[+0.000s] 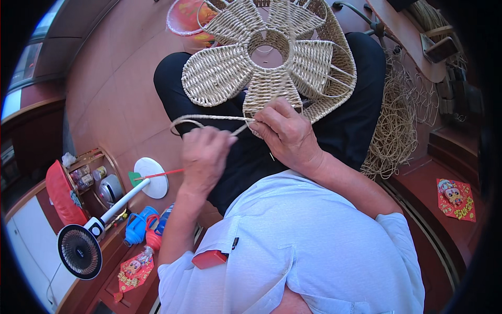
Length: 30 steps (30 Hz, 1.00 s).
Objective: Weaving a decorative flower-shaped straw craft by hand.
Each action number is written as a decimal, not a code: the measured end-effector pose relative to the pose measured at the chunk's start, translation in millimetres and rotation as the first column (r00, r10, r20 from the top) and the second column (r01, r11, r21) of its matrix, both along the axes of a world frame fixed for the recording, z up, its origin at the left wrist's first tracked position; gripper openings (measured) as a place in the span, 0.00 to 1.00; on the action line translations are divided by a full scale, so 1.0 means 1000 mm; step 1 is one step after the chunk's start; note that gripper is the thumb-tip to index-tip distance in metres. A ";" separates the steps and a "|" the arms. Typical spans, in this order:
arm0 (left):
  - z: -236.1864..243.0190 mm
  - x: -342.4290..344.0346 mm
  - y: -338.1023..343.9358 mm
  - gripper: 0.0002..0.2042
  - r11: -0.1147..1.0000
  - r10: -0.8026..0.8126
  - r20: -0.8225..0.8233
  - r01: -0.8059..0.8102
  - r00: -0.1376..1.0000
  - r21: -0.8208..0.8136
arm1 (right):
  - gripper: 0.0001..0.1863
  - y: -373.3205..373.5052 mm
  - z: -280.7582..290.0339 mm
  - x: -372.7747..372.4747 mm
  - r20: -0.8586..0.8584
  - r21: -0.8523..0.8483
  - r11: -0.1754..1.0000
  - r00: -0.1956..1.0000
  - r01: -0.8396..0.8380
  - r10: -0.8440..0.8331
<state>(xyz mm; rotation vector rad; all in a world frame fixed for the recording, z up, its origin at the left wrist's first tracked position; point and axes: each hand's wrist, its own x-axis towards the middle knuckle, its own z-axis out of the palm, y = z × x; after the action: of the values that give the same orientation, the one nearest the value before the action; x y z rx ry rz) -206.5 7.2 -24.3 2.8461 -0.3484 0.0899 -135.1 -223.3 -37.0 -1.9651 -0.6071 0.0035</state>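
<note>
A flower-shaped woven straw piece (217,76) with a round hole in its middle rests on my lap. Some of its petals are filled with weaving, while the one at right shows bare frame strands along its outer side. My right hand (287,133) is closed at the tip of the nearest petal (272,91), pinching a straw cord (209,117) against it. The cord loops out to the left and comes back toward my left hand (205,157), whose fingers are curled closed around it and slightly blurred. My right fingers hide part of the petal's edge.
A heap of loose straw cord (392,125) lies on the floor at right. A pink-rimmed basket (183,18) stands beyond my left knee. At left are a standing fan (79,251) with a white base, a blue jug (140,225) and a wooden rack (91,178) with jars.
</note>
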 end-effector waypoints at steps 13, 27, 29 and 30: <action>0.119 -0.023 0.235 0.17 0.474 0.706 0.331 -0.766 0.626 0.435 | 0.06 -0.005 0.002 0.007 -0.089 0.014 1.000 0.996 0.018 -0.016; 0.023 -0.006 0.035 0.05 0.922 0.387 0.045 -0.388 0.921 0.010 | 0.06 -0.006 0.005 0.008 -0.133 -0.025 0.999 0.990 0.036 -0.039; 0.043 -0.008 0.081 0.07 0.757 0.565 0.205 -0.601 0.799 0.255 | 0.06 -0.004 0.006 0.007 -0.136 -0.020 0.999 0.990 0.038 -0.040; 0.055 -0.003 0.073 0.07 0.758 0.566 0.202 -0.600 0.800 0.254 | 0.06 -0.004 0.005 0.007 -0.133 -0.014 0.999 0.990 0.036 -0.037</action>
<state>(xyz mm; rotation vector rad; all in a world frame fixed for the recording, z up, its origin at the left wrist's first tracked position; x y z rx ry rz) -209.1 79.9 31.2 3.1510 0.5840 0.3494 -127.9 -227.7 -31.6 -1.9687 -0.4849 0.1146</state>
